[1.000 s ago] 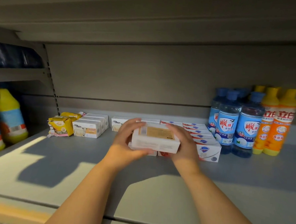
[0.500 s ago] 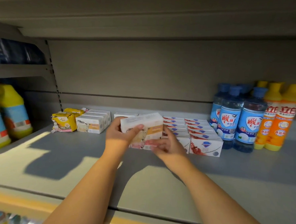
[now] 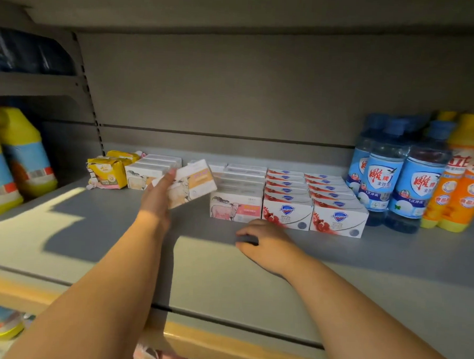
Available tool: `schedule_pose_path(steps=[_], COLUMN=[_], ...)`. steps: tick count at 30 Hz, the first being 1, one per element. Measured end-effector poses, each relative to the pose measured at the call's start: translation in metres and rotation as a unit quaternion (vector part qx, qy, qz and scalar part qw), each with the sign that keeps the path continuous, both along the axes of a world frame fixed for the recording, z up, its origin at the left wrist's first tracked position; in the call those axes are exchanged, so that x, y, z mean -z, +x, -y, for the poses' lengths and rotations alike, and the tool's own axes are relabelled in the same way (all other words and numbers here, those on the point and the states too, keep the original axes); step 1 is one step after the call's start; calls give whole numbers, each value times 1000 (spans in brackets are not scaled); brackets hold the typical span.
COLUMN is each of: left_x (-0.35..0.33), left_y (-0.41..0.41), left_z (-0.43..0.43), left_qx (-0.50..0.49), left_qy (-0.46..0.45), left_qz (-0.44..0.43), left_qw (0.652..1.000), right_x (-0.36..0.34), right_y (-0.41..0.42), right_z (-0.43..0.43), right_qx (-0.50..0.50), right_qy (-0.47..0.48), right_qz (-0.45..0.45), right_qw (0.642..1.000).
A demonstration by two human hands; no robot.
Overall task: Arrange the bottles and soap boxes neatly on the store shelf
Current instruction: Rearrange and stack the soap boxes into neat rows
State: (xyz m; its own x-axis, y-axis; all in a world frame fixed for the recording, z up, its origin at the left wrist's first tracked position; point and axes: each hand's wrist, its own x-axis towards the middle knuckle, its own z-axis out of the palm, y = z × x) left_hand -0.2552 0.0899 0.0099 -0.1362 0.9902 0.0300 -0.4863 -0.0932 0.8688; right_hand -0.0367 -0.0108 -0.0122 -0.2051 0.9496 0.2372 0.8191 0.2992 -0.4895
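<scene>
Box (image 3: 193, 184): pinched, tilted, by left hand (image 3: 158, 194), left of pink row (image 3: 235, 208).
Right hand (image 3: 260, 238): fingers loosely curled, empty, before row.
Tip: to be levelled, then set flush.

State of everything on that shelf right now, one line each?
Held soap box, tilted, off the shelf, gripped by the left hand.
Right hand, loosely curled, resting on the shelf, holding nothing.
Pink soap boxes, flat, lined front to back.
Red soap boxes, flat, two tidy rows.
Blue bottles, upright, capped.
Orange bottles, upright, capped.
Yellow packs, askew.
</scene>
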Motion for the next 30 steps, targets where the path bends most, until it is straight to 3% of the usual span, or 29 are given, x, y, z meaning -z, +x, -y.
schedule_pose_path(steps=[4,6,8,9,12,18,22,23,26,28,30], left_x=[8,8,12,15,20,20,24,25,27,25,23], left_y=[-17,-20,-17,-14,-4,11,21,21,18,20,27], left_z=[-26,-38,-47,-51,-68,-101,-104,-104,-107,-109,-112], left_qx=[-29,-98,-149,-143,-129,-161,-177,-166,-118,-100,-88], left_qy=[-26,-44,-14,15,57,-13,26,45,67,58,48], left_qz=[-43,-201,-368,-395,-395,-457,-459,-482,-623,-639,-628], left_qw=[998,974,918,907,908,875,870,859,770,761,772], right_x=[-1,-1,-1,0,3,8,10,10,9,9,9], right_y=[1,0,0,0,1,1,2,2,1,1,1], right_z=[-3,-4,-4,-4,-7,-14,-17,-17,-16,-16,-15], right_qx=[0,-2,-3,-4,-5,-5,-2,-2,0,2,2], right_qy=[5,7,8,9,21,31,24,22,24,24,22], right_qz=[8,15,16,15,10,-2,-13,-11,-10,-14,-21], right_qw=[1000,1000,1000,1000,1000,999,1000,1000,1000,1000,1000])
